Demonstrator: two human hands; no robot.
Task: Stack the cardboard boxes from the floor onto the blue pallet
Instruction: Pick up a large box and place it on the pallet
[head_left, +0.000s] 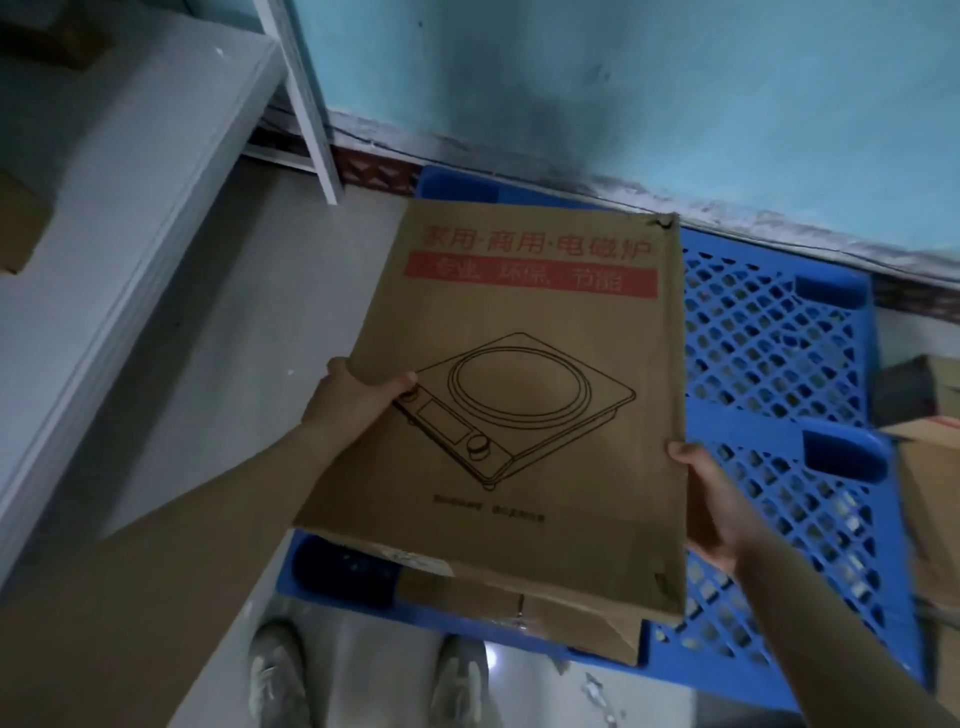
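Two bare hands grip a flat cardboard box (514, 395) over the blue pallet (769, 332), whose right half lies bare beside a turquoise wall (623, 78). Left hand (358, 400) clamps the box's left edge, thumb on top; right hand (711, 504) clasps the right edge. Another box (545, 608) lies beneath on the pallet.

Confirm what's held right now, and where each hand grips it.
A flat cardboard box printed with a cooktop drawing, held over the blue pallet. Left hand grips its left edge, thumb on top; right hand grips the right edge.
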